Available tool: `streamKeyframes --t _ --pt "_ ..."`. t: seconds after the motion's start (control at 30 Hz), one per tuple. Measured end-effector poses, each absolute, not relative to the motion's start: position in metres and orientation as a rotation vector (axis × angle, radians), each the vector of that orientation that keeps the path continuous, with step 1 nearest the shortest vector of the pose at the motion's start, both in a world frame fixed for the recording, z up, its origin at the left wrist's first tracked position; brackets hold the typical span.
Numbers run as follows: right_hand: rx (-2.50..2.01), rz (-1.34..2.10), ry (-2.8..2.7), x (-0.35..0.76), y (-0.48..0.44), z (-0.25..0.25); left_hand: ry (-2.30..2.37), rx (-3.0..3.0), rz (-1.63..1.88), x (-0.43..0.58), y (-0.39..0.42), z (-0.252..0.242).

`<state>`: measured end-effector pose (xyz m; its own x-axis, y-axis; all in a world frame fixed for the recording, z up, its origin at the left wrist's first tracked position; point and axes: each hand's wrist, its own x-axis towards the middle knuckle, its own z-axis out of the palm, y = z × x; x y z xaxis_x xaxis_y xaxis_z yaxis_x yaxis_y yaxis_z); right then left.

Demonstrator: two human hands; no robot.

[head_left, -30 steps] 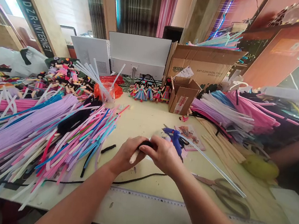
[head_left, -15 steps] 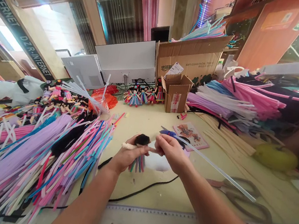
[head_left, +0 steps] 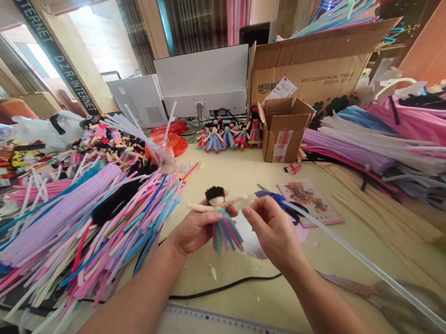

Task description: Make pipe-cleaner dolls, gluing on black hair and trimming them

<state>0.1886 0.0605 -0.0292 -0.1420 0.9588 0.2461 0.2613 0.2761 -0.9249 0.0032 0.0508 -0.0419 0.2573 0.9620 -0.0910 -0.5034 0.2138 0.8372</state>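
A small doll (head_left: 228, 232) with curly black hair, cream arms spread sideways and a striped pink, teal and purple skirt is upright, tilted slightly. My left hand (head_left: 192, 228) is closed round its waist, thumb across the front. Beside the doll's raised arm is my right hand (head_left: 276, 231), its fingers bent and slightly apart, with nothing visible between them. Just behind that hand lies a blue tool (head_left: 271, 195), from which a long translucent stick (head_left: 345, 246) runs to the right. A printed card (head_left: 310, 202) lies beyond.
Colourful fuzzy stems (head_left: 56, 220) are piled at the left. Several finished dolls (head_left: 228, 134) stand by a small cardboard box (head_left: 284, 134). Large scissors (head_left: 375, 296) lie at the right. A black cord (head_left: 226, 286) and a ruler (head_left: 241, 326) cross the front.
The doll has turned so its face, both arms and skirt show. My right hand has let go of its arm and moved slightly right. The view has shifted left.
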Motion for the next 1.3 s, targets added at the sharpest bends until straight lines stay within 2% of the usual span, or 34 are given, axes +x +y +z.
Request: streamKeyframes --t 0.3,0.43,0.57,0.93,1.07,1.3 --pt "-1.267 0.94 -2.014 0.179 0.051 -0.045 0.73 0.834 1.224 0.009 0.053 -0.044" --pt "-1.304 0.697 -1.927 0.185 0.054 -0.039 0.782 0.825 1.182 0.008 0.053 -0.045" --pt "-1.134 0.478 -1.794 0.191 0.055 -0.027 0.86 0.874 1.014 0.008 0.048 -0.043" --pt "-1.062 0.596 -1.716 0.19 0.056 -0.027 0.826 0.965 0.871 0.01 0.043 -0.044" --pt "-1.106 0.701 -1.577 0.192 0.061 -0.03 0.887 0.842 1.003 0.007 0.048 -0.043" --pt "-1.328 0.863 -1.751 0.188 0.064 -0.04 0.835 0.67 1.243 0.003 0.058 -0.043"
